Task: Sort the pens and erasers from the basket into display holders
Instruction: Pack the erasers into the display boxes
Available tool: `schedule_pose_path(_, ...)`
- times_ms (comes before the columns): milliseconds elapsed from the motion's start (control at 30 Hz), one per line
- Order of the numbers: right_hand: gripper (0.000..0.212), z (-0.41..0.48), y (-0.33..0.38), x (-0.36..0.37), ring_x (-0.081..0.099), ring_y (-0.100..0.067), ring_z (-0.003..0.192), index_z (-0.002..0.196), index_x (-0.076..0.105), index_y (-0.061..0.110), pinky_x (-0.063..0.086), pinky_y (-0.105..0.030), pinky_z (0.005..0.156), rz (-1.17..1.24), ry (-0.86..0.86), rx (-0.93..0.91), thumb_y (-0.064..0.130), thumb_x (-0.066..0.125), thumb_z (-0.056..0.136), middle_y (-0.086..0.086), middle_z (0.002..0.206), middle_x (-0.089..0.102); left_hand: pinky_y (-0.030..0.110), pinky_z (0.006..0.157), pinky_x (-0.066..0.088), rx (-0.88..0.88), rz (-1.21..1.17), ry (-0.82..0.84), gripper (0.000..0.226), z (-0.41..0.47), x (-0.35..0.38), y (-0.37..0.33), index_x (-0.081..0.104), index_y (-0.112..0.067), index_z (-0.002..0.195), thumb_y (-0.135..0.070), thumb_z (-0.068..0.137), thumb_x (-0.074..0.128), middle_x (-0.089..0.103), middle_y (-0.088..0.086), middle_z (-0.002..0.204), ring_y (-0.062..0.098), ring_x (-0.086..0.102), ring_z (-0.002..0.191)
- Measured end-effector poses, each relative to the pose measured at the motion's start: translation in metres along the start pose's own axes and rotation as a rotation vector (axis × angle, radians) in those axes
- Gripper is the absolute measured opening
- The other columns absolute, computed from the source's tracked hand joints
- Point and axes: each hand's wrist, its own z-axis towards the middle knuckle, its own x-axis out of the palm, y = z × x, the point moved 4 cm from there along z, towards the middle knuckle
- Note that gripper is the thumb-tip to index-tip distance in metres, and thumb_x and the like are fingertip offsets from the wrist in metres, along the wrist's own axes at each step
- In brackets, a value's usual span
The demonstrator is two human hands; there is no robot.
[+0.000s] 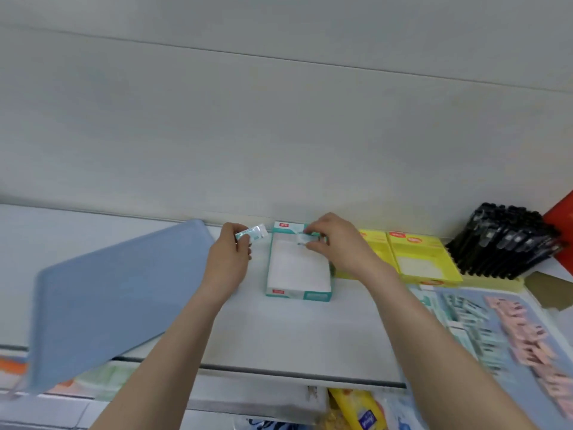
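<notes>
- Blue tray [108, 290]: leans tilted on the shelf [279, 333], just outside the left hand.
- Left hand [229, 259]: fingers curled, thumb and fingertips pinching a wrapped eraser [251, 234] by one end. The other end sticks out toward the right hand.
- Wrapped eraser: a small white block in a teal-printed sleeve under shiny film. It is probably very light, firm with a little give, and the film looks slippery, so a pinch across its flat faces should hold better than one on the tips.
- Teal display box [299, 274]: lies open between the two hands, its far end under the right fingertips. Its white floor shows bare, so it seems barely filled.
- Right hand [338, 243]: thumb and forefinger pinch a second eraser [305, 238] of the same teal kind, low over the box's far end. Whether it already touches the box cannot be told.
- Yellow display boxes [424, 259]: just beyond the right wrist.
- Basket [508, 294]: outside the right forearm, holding loose teal erasers [471, 324] and pink erasers [527, 336] — much remains to be sorted.
- Black pens [508, 240]: stand packed in a holder, farthest out past the right hand.
</notes>
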Motion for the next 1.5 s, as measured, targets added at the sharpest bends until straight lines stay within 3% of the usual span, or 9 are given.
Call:
schedule_pose_path(167, 0.031, 0.026, 0.014, 0.054, 0.052, -0.03, 0.108, 0.119, 0.067, 0.016, 0.037, -0.032, 0.088, -0.143, -0.037, 0.039, 0.026, 0.064, 0.091, -0.008, 0.111, 0.058, 0.029, 0.071, 0.047, 0.042, 0.067, 0.094, 0.009, 0.017, -0.02, 0.009, 0.05, -0.017, 0.106, -0.017, 0.1, 0.043, 0.062, -0.002, 0.077, 0.023, 0.066, 0.079)
schedule_pose_path(333, 0.015, 0.021, 0.02, 0.07, 0.055, -0.03, 0.098, 0.099, 0.069, 0.012, 0.035, -0.031, 0.077, -0.161, -0.242, 0.066, 0.008, 0.066, 0.085, -0.007, 0.104, 0.061, 0.035, 0.08, 0.051, 0.059, 0.072, 0.179, 0.009, 0.034, -0.021, 0.016, 0.049, -0.021, 0.105, -0.018, 0.1, 0.043, 0.064, -0.003, 0.082, 0.02, 0.067, 0.079)
schedule_pose_path(467, 0.016, 0.019, 0.016, 0.072, 0.06, -0.03, 0.095, 0.096, 0.075, 0.01, 0.041, -0.03, 0.078, -0.104, -0.222, 0.053, 0.004, 0.061, 0.088, -0.008, 0.101, 0.066, 0.038, 0.082, 0.053, 0.071, 0.077, 0.215, 0.009, 0.038, -0.012, 0.013, 0.051, -0.021, 0.106, -0.018, 0.1, 0.044, 0.066, 0.001, 0.086, 0.02, 0.067, 0.081)
schedule_pose_path(600, 0.019, 0.011, 0.022, 0.034, 0.063, -0.009, 0.088, 0.098, 0.074, 0.018, 0.044, -0.015, 0.075, 0.336, -0.385, 0.168, 0.006, 0.061, 0.09, 0.007, 0.097, 0.071, 0.036, 0.079, 0.052, 0.15, 0.125, 0.28, 0.008, 0.039, 0.003, 0.001, 0.059, -0.026, 0.101, -0.022, 0.096, 0.054, 0.065, -0.006, 0.082, 0.02, 0.065, 0.08)
schedule_pose_path(700, 0.019, 0.01, 0.027, 0.022, 0.064, -0.006, 0.077, 0.096, 0.073, 0.02, 0.054, -0.023, 0.075, 0.711, -0.189, 0.201, 0.004, 0.068, 0.087, 0.007, 0.09, 0.072, 0.034, 0.079, 0.05, 0.226, 0.141, 0.303, 0.011, 0.039, 0.019, -0.011, 0.063, -0.029, 0.1, -0.022, 0.092, 0.06, 0.065, -0.011, 0.082, 0.017, 0.062, 0.082)
schedule_pose_path(800, 0.022, 0.002, 0.012, 0.013, 0.063, -0.008, 0.07, 0.086, 0.073, 0.021, 0.052, -0.025, 0.075, 0.588, -0.181, 0.276, -0.001, 0.07, 0.083, 0.006, 0.079, 0.071, 0.036, 0.089, 0.048, 0.341, 0.235, 0.28, 0.027, 0.04, 0.035, -0.017, 0.065, -0.023, 0.113, -0.019, 0.087, 0.067, 0.063, -0.001, 0.108, 0.02, 0.058, 0.099)
schedule_pose_path(933, 0.019, -0.003, -0.014, 0.009, 0.066, -0.016, 0.086, 0.091, 0.076, 0.021, 0.047, -0.024, 0.078, 0.12, -0.166, 0.356, 0.007, 0.065, 0.084, 0.002, 0.093, 0.075, 0.025, 0.096, 0.034, 0.405, 0.494, 0.284, 0.042, 0.041, 0.048, -0.012, 0.061, -0.019, 0.126, -0.019, 0.085, 0.07, 0.049, 0.005, 0.126, 0.026, 0.046, 0.113)
schedule_pose_path(1267, 0.019, 0.011, -0.011, 0.033, 0.056, -0.032, 0.098, 0.101, 0.075, 0.007, 0.042, -0.036, 0.08, -0.291, -0.062, 0.15, 0.011, 0.063, 0.087, -0.012, 0.106, 0.061, 0.027, 0.09, 0.039, 0.445, 0.57, 0.247, 0.029, 0.042, 0.056, -0.003, 0.07, -0.014, 0.117, -0.012, 0.089, 0.063, 0.047, 0.006, 0.13, 0.028, 0.051, 0.11)
schedule_pose_path(1500, 0.022, 0.007, -0.011, 0.039, 0.054, -0.031, 0.106, 0.104, 0.076, 0.008, 0.039, -0.032, 0.088, -0.251, -0.073, 0.132, 0.009, 0.06, 0.089, -0.012, 0.108, 0.066, 0.032, 0.092, 0.042, 0.47, 0.562, 0.22, 0.024, 0.041, 0.055, -0.003, 0.072, -0.012, 0.112, -0.013, 0.089, 0.065, 0.05, 0.007, 0.128, 0.029, 0.053, 0.108)
